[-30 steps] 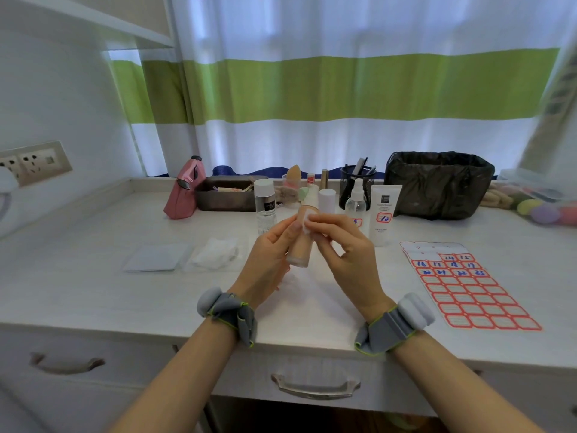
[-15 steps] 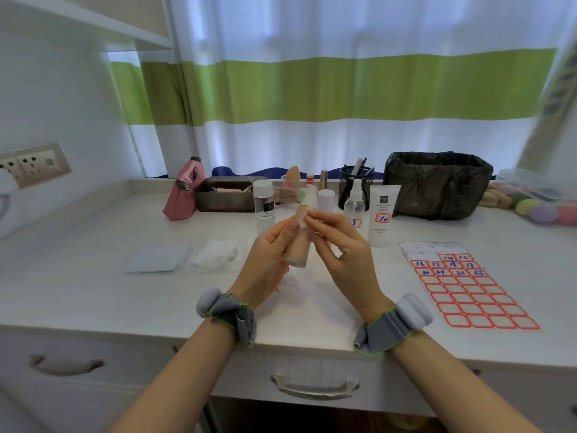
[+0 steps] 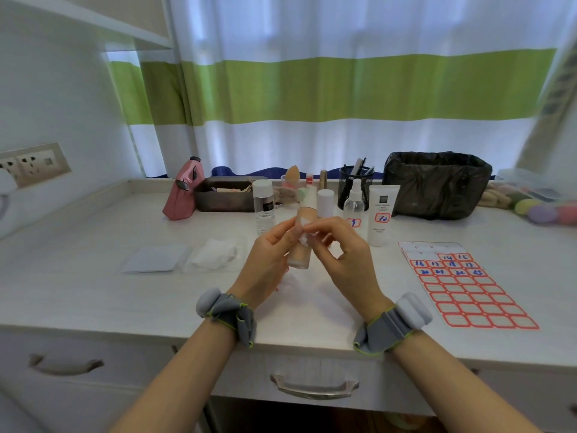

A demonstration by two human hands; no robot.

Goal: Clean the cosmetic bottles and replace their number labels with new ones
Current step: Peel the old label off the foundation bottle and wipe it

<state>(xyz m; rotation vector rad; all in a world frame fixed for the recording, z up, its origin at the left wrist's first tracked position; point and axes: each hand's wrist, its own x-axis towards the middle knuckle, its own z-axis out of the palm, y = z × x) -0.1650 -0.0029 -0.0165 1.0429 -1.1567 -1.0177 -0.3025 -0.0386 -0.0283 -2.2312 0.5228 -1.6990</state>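
Head view: left hand [image 3: 268, 260] grips beige bottle [image 3: 301, 242] upright above desk [image 3: 93, 276], steadying it for wiping; right hand [image 3: 340, 254] pinches white wad [image 3: 304, 237] against its side. Label sheet [image 3: 462, 282] lies at 3 o'clock, likely for relabeling; labeled tube [image 3: 381, 214] stands at 1 o'clock.

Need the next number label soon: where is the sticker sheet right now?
In the head view, the sticker sheet lies flat on the desk at the right, just right of the right hand and in front of the white tube.
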